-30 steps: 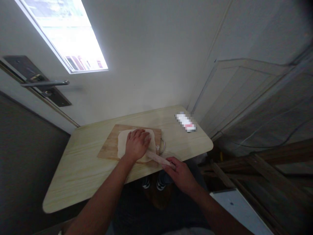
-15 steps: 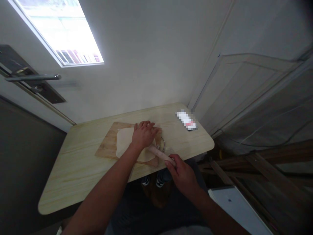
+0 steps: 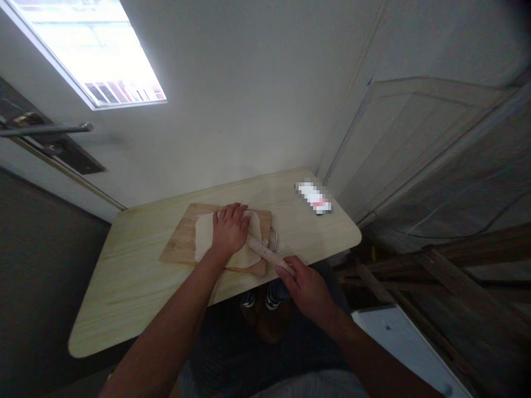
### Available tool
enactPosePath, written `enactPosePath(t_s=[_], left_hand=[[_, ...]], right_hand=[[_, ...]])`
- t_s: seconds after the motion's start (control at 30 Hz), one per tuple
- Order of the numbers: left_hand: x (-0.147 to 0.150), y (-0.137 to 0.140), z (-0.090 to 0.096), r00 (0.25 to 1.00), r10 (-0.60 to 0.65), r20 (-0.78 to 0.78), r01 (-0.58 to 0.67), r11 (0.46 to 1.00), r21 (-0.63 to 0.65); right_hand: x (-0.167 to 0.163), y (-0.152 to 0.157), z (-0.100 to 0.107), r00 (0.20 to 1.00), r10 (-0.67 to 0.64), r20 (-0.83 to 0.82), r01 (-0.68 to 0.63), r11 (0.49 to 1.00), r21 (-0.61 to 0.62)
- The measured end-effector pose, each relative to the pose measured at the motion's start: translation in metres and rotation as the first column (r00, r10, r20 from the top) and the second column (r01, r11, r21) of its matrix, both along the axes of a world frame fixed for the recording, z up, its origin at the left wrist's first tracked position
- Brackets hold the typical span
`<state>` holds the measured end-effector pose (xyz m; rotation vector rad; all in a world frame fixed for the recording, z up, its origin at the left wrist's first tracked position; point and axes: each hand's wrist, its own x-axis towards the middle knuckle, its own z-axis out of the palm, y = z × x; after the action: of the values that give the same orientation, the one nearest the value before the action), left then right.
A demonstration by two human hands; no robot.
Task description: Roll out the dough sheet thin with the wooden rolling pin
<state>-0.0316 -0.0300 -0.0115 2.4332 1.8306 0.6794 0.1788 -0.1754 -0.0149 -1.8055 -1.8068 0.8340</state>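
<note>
A sheet of pale dough [image 3: 203, 237] lies flattened on a wooden cutting board [image 3: 178, 243]. My left hand [image 3: 230, 229] rests on the dough with its fingers stretched out. The far end of a wooden rolling pin [image 3: 265, 251] meets the side of this hand; whether the pin runs on under the palm is hidden. At the board's right side, my right hand [image 3: 305, 282] is closed around the pin's near end. The pin slants across the board's right part. Beside it, a metal ring handle [image 3: 275, 239] sticks out from the board's edge.
The board lies on a light wood-patterned table [image 3: 116, 276] with rounded corners. A phone [image 3: 314, 198], its screen blurred out, lies at the back right. Behind stands a white door [image 3: 232, 138] with a lever handle [image 3: 45, 130]. Wooden beams [image 3: 456, 271] and a white panel [image 3: 398, 342] are low on the right.
My left hand has shifted left over the dough, uncovering more of its right part. The right hand still grips the rolling pin, nearly in place. The whole view has tilted slightly.
</note>
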Motion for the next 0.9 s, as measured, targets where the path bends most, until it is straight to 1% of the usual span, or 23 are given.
enactPosePath(t_s=[0.1,0.23,0.37,0.5,0.6,0.67,0.73,0.83,0.9], left_hand=[[0.009,0.004,0.008,0.994,-0.013,-0.110,0.007,0.999,-0.053],[0.019,0.016,0.013,0.983,-0.052,-0.176,0.033,0.993,-0.112],[0.032,0.030,0.012,0.978,-0.087,-0.191,0.065,0.991,-0.120],[0.050,0.042,0.012,0.981,-0.094,-0.171,0.074,0.990,-0.122],[0.056,0.045,0.012,0.985,-0.107,-0.136,0.094,0.990,-0.102],[0.052,0.044,0.010,0.990,-0.098,-0.102,0.090,0.993,-0.080],[0.041,0.042,0.006,0.993,-0.105,-0.052,0.102,0.993,-0.058],[0.019,0.038,0.000,0.982,-0.189,0.026,0.190,0.981,-0.028],[0.010,0.036,-0.002,0.969,-0.242,0.041,0.243,0.970,-0.017]], right_hand=[[0.000,-0.001,-0.001,1.000,-0.005,-0.005,0.004,1.000,-0.021],[0.002,0.000,0.000,1.000,-0.023,-0.015,0.022,0.998,-0.052],[0.007,0.004,0.001,0.996,-0.076,-0.051,0.073,0.995,-0.069],[0.013,0.010,0.003,0.974,-0.148,-0.171,0.138,0.988,-0.067],[0.013,0.011,0.003,0.955,-0.166,-0.246,0.151,0.985,-0.080],[0.009,0.008,0.003,0.950,-0.156,-0.270,0.142,0.987,-0.071],[0.001,0.003,0.002,0.958,-0.131,-0.255,0.125,0.991,-0.041],[-0.011,-0.006,0.000,0.978,-0.063,-0.198,0.067,0.998,0.013],[-0.018,-0.011,-0.002,0.981,-0.027,-0.194,0.031,0.999,0.021]])
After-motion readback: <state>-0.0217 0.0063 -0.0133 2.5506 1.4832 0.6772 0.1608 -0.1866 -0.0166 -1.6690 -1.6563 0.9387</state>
